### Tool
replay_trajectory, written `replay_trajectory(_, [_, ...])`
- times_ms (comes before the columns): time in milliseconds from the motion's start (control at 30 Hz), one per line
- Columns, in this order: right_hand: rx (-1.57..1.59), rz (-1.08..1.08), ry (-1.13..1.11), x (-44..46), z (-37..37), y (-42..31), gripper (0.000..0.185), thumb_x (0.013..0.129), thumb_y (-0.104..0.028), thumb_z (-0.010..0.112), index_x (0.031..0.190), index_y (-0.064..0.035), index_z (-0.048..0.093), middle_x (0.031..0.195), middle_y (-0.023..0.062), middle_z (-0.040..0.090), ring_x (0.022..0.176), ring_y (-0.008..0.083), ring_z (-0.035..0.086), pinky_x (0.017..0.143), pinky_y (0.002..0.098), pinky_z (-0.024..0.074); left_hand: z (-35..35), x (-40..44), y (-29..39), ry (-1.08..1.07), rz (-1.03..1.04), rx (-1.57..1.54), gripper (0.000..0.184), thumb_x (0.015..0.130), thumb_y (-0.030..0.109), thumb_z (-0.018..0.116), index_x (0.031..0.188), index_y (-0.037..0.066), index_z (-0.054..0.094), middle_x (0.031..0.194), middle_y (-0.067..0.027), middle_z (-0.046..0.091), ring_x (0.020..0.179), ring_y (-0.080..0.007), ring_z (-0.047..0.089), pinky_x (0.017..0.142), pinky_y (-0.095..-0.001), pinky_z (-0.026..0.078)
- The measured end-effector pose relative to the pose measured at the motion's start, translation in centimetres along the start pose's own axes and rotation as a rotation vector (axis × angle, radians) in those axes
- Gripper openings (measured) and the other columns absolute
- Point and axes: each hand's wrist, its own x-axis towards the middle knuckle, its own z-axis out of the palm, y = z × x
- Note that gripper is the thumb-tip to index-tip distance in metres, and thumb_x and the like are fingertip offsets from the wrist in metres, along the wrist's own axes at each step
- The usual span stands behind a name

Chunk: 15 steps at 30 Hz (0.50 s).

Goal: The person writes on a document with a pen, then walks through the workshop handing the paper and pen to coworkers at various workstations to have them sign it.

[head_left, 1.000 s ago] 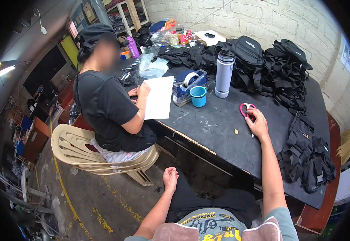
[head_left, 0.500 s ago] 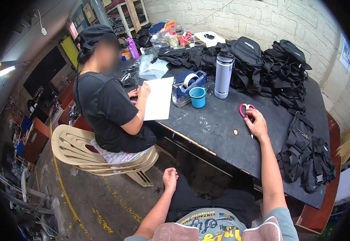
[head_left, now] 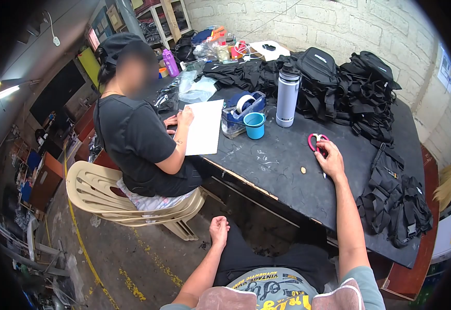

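And hardly a flicker here: keeping the right hand (head_left: 331, 161) at the same spot over the bench (head_left: 287, 181), with no visible shift of the scissors (head_left: 311, 142) either. Seeing just a slight dip and turn in the head of the co-worker (head_left: 132, 129), over by the white sheet (head_left: 205, 129); so, by the look of it, no cutting under way.

Reaching forward with the right forearm (head_left: 351, 219), palm turned down, wrist low over the near part of the bench. Closing the fingers narrowly at the pink handle, with the scissors lying on the bench, handle end away from the body, tip poking out beside the wrist. Too covered by the hand to tell how the blades stand.

Just to the left of that, a small tan piece (head_left: 303, 170); to the right, black strapped gear (head_left: 386, 201); farther off, a flask (head_left: 287, 101) and a turquoise cup (head_left: 255, 129), both upright.

Down by the left thigh, holding the left hand (head_left: 219, 232) off the bench, fingers loosely curled, nothing visible in them; hard to tell whether fully closed.
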Motion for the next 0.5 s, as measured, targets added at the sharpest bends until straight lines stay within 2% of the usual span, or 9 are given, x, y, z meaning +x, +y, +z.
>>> replay_trajectory(500, [-0.011, -0.028, 0.003, -0.05, 0.1, 0.45, 0.029, 0.083, -0.012, 0.074, 0.111, -0.0032, 0.069, 0.128, 0.0111, 0.066, 0.119, 0.0285, 0.063, 0.099, 0.0364, 0.0518, 0.01, 0.14, -0.34, -0.004, 0.018, -0.017, 0.012, 0.101, 0.016, 0.064, 0.105, 0.004, 0.062, 0.081, -0.0027, 0.065, 0.061, -0.0078, 0.059, 0.057, -0.0224, 0.051])
